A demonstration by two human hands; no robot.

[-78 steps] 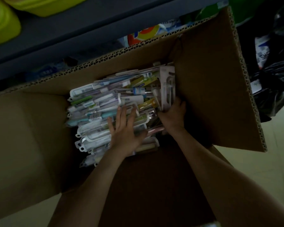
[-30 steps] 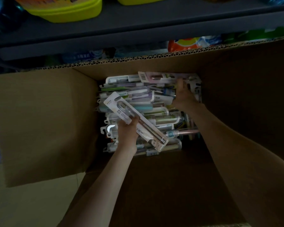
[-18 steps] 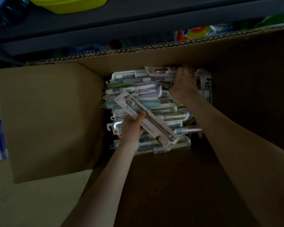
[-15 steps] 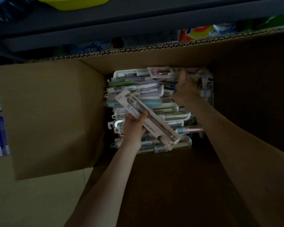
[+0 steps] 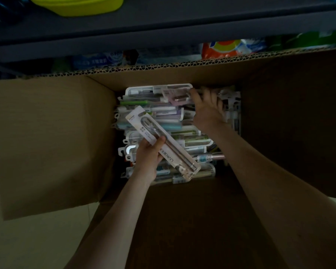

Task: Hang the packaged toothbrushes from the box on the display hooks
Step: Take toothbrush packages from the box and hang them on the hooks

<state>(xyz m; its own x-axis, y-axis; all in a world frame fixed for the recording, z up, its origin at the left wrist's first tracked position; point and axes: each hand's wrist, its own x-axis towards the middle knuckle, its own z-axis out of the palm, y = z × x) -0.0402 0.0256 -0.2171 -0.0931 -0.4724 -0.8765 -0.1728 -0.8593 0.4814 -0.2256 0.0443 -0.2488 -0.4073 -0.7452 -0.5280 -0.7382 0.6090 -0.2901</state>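
**One pack lifted, the other hand deep in the box**

We start at the far left, where the left flap (image 5: 47, 142) of the cardboard box (image 5: 144, 78) lies folded outward over the pale floor (image 5: 37, 239). Up above it, a yellow-green tub (image 5: 81, 4) sits on the dark shelf (image 5: 182, 30) that runs across the top of our view.

Now into the box, and here's the left hand (image 5: 148, 154)! It grips a long clear toothbrush pack (image 5: 173, 154) at mid-length, thumb on top and fingers wrapped beneath. The pack is raised above the others and slants, its hang-tab end pointing up-left and its base down-right.

Under it we see the pile of packaged toothbrushes (image 5: 169, 123), stacked flat in layers against the far wall of the box, with white hang tabs sticking out along the left side.

Moving right along the far edge, a pinkish pack (image 5: 176, 97) lies tilted on top of the pile. The right hand (image 5: 208, 111) is just beside it, thumb against that pack and fingers dipping down among the packs at the back right corner. We cannot tell in this dim light whether it has hold of anything.

Behind the box rim, an orange bag (image 5: 219, 49) peeks out from under the shelf. Finishing at the right, the right flap (image 5: 299, 123) stands in deep shadow.
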